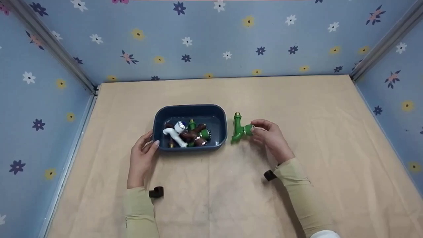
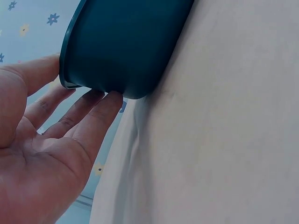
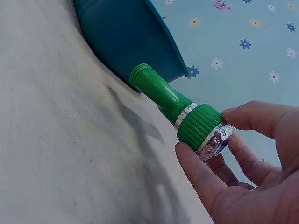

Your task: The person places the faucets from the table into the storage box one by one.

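In the head view my right hand [image 1: 271, 138] holds a green faucet [image 1: 238, 132] by its knob, just right of the basin. The right wrist view shows its ribbed green collar [image 3: 200, 125] and silvery knob end [image 3: 216, 141] between thumb and fingers. Above the table hangs the faucet, its spout casting a shadow. A dark blue basin [image 1: 190, 107] stands on the table with a white faucet [image 1: 175, 135], brown faucets [image 1: 200, 140] and green ones heaped inside. Fairly straight fingers of my left hand [image 1: 142, 160] rest against the basin's outer left corner.
A beige cloth [image 1: 211, 191] covers the table. Flowered blue panels [image 1: 211, 39] rise behind and at both sides, joined by grey metal posts [image 1: 59, 49]. Small black wrist devices [image 1: 158, 192] stick out beside the sleeves. A white round thing [image 1: 325, 234] shows at the bottom edge.
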The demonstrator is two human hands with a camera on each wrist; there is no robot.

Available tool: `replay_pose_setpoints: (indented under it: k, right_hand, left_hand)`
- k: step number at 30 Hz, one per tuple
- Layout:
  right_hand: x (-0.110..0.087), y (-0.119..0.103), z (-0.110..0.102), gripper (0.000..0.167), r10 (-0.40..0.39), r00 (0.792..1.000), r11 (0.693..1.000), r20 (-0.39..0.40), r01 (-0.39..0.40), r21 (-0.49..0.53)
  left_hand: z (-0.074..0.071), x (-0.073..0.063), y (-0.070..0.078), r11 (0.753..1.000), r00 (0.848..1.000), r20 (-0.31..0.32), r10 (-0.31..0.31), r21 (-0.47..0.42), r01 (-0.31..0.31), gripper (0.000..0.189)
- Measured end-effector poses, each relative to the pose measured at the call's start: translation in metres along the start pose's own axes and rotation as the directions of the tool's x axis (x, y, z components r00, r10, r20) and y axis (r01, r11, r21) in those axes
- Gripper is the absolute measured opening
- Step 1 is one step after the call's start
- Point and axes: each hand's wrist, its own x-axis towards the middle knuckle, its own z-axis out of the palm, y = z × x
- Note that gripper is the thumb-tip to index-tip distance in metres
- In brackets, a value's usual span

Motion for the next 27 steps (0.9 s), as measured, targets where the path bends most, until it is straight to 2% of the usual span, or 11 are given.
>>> replay_pose_setpoints:
  k: [5, 13, 27]
  right_hand:
    - [-0.005, -0.006, -0.002, 0.033, -0.031, 0.999, 0.999, 0.021, 0.031, 0.008]
    - [-0.01, -0.012, -0.002, 0.032, -0.054, 0.998, 0.997, 0.021, 0.053, 0.051]
    - [-0.015, -0.022, 0.001, 0.034, -0.081, 0.996, 0.991, 0.045, 0.076, 0.107]
  left_hand:
    - [0.0, -0.001, 0.004, 1.0, 1.0, 0.01, -0.016, -0.004, 0.016, 0.047]
    - [0.003, -0.007, 0.025, 0.999, 0.999, 0.036, -0.035, -0.005, 0.035, 0.048]
    - [0.003, -0.008, 0.026, 0.999, 0.998, 0.035, -0.044, 0.014, 0.043, 0.048]
